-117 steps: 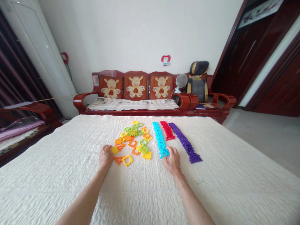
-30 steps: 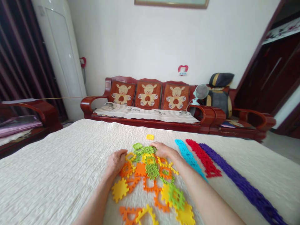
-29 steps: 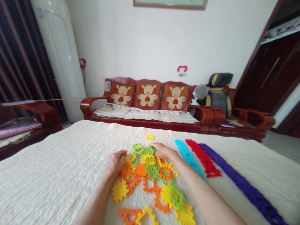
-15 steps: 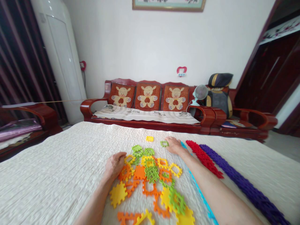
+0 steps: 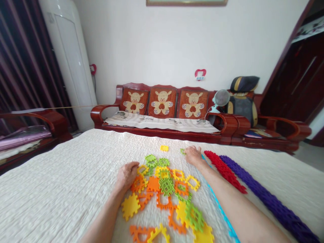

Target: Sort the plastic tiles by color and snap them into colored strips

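Observation:
Near the far side of the bed-like covered surface, my right hand (image 5: 193,155) curls its fingers on a small green square interlocking piece (image 5: 182,151), which is partly hidden by the hand. My left hand (image 5: 128,174) lies at the left edge of the loose pieces, its fingers closed beside a yellow frame piece (image 5: 142,169); whatever they hold, if anything, is hidden. Between my arms several pieces lie scattered, among them an orange solid square (image 5: 153,184), a green lattice piece (image 5: 166,186) and a yellow solid square (image 5: 131,206). A small yellow piece (image 5: 164,148) sits apart, farther off.
Right of the pile run a blue strip (image 5: 219,201), partly under my right arm, a red strip (image 5: 225,172) and a long purple strip (image 5: 265,199) of joined pieces. Quilted cream cloth (image 5: 63,182) covers the surface. Beyond stands a wooden sofa (image 5: 162,133) with bear cushions.
My right hand and the green piece have shifted slightly right, and the hand covers more of the piece. My left hand stays in place by the pile. The whole view has swung a little.

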A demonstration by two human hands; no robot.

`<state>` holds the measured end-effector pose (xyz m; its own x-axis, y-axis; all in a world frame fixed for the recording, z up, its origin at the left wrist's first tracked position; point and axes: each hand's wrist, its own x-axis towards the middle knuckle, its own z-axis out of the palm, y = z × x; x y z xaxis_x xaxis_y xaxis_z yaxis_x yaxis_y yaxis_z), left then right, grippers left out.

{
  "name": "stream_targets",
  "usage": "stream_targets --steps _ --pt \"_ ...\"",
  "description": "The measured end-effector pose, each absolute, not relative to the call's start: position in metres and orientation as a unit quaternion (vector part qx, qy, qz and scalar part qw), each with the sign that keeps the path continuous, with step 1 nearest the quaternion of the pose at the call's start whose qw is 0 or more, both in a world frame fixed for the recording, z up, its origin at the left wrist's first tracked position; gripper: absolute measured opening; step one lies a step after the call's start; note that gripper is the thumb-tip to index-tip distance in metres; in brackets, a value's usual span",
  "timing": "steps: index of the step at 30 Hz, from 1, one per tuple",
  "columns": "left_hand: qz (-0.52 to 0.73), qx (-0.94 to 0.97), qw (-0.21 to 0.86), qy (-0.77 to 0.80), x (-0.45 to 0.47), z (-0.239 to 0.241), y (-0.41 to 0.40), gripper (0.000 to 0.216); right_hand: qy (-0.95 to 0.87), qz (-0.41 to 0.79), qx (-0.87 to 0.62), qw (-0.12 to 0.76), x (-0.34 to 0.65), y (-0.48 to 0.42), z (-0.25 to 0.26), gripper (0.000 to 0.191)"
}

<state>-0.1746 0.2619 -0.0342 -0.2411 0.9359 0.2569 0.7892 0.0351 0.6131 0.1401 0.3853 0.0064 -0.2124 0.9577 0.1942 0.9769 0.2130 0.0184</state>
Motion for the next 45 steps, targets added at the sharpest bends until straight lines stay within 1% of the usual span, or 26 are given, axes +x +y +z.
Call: stream_targets --steps 7,12,15,17,19,20,22,25,28,31,33,37,41,45 --pt "0.337 0.601 0.113 0.716 -0.174 -0.034 0.261 0.032 -0.766 -0.078 -0.635 0.063 0.14 0.384 0.007 0.029" --pt "0.342 0.604 0.11 0.711 -0.174 -0.034 0.261 0.033 -0.785 -0.076 -0.608 0.093 0.128 0.375 0.012 0.037" --pt "0.342 0.605 0.11 0.711 -0.173 -0.034 0.261 0.033 -0.868 0.026 -0.484 0.113 0.109 0.368 0.018 0.047" --pt "0.34 0.602 0.112 0.714 -0.173 -0.033 0.261 0.033 -0.909 0.108 -0.389 0.105 0.096 0.363 0.021 0.056" --pt "0.339 0.6 0.114 0.716 -0.173 -0.033 0.26 0.033 -0.922 0.145 -0.35 0.083 0.085 0.36 0.021 0.061" --pt "0.339 0.6 0.114 0.716 -0.173 -0.032 0.26 0.033 -0.923 0.15 -0.347 0.074 0.082 0.359 0.02 0.06" --pt "0.342 0.601 0.115 0.713 -0.173 -0.032 0.26 0.034 -0.921 0.146 -0.354 0.072 0.077 0.356 0.015 0.054" --pt "0.348 0.602 0.117 0.709 -0.173 -0.033 0.26 0.034 -0.914 0.136 -0.372 0.093 0.073 0.353 0.008 0.045" --pt "0.345 0.606 0.112 0.708 -0.174 -0.035 0.262 0.034 -0.88 0.125 -0.439 0.127 0.072 0.35 0.009 0.045" --pt "0.341 0.609 0.112 0.707 -0.175 -0.036 0.263 0.033 -0.83 0.102 -0.527 0.154 0.075 0.352 0.012 0.049" --pt "0.342 0.611 0.111 0.705 -0.176 -0.037 0.263 0.033 -0.813 0.101 -0.553 0.149 0.082 0.357 0.014 0.051" --pt "0.346 0.612 0.103 0.703 -0.176 -0.037 0.263 0.034 -0.81 0.116 -0.562 0.118 0.097 0.365 0.015 0.048" --pt "0.344 0.61 0.103 0.707 -0.176 -0.037 0.263 0.033 -0.807 0.097 -0.57 0.121 0.107 0.366 0.017 0.047" --pt "0.345 0.611 0.105 0.705 -0.176 -0.037 0.263 0.034 -0.761 0.068 -0.633 0.123 0.109 0.365 0.018 0.038"
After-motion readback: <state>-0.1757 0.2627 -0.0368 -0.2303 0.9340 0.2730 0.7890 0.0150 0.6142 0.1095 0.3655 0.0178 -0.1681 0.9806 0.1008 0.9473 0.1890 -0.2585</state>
